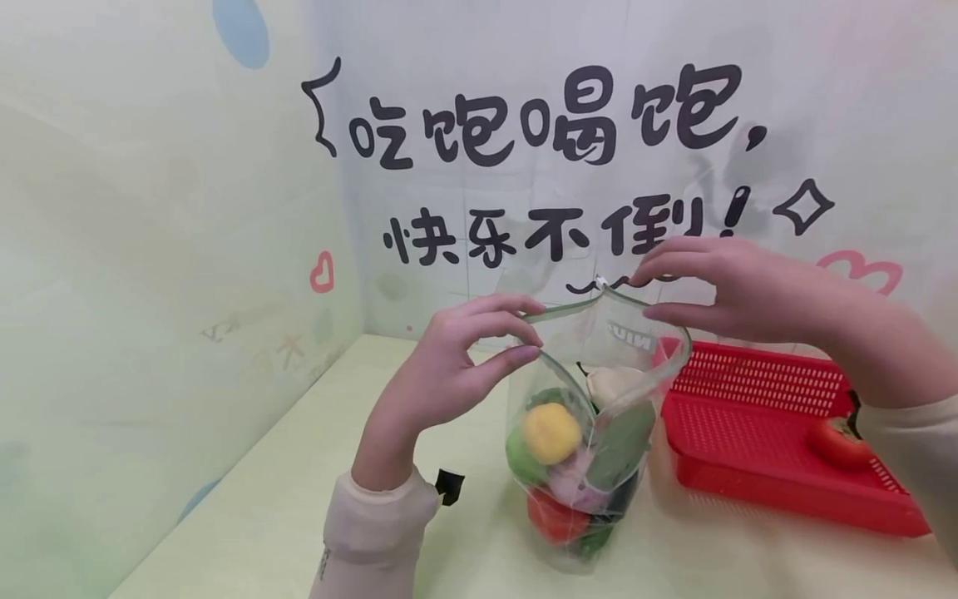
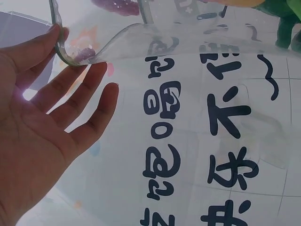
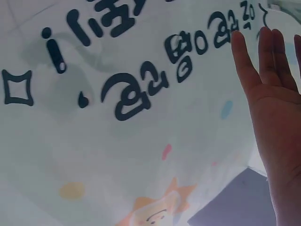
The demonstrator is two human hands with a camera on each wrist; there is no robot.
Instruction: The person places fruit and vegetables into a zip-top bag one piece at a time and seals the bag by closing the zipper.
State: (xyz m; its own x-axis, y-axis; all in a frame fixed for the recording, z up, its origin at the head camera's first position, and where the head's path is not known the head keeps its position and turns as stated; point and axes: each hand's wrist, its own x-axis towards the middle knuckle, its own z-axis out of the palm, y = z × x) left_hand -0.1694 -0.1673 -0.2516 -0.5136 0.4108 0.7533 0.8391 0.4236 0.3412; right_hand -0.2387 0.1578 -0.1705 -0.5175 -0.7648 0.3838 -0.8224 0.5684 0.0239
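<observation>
A clear slider-zip bag (image 1: 554, 507) with a green-edged mouth stands upright on the table, its top gaping. Inside are several toy-like fruits and vegetables, among them a yellow round one (image 1: 551, 433), a red one (image 1: 555, 516) and a pale one with a dark stem (image 1: 615, 385). My left hand (image 1: 456, 366) pinches the left side of the bag's rim between thumb and fingers, which the left wrist view also shows. At the right side of the mouth, my right hand (image 1: 756, 291) has its fingers extended, thumb tip right at the rim. A white slider (image 1: 601, 284) sits at the far edge.
Right of the bag stands a red perforated basket (image 1: 748, 482), holding a round orange-red fruit (image 1: 838, 443), partly hidden by the right sleeve. A printed wall covering (image 1: 419, 50) with black characters closes off the back and left of the pale table (image 1: 284, 499).
</observation>
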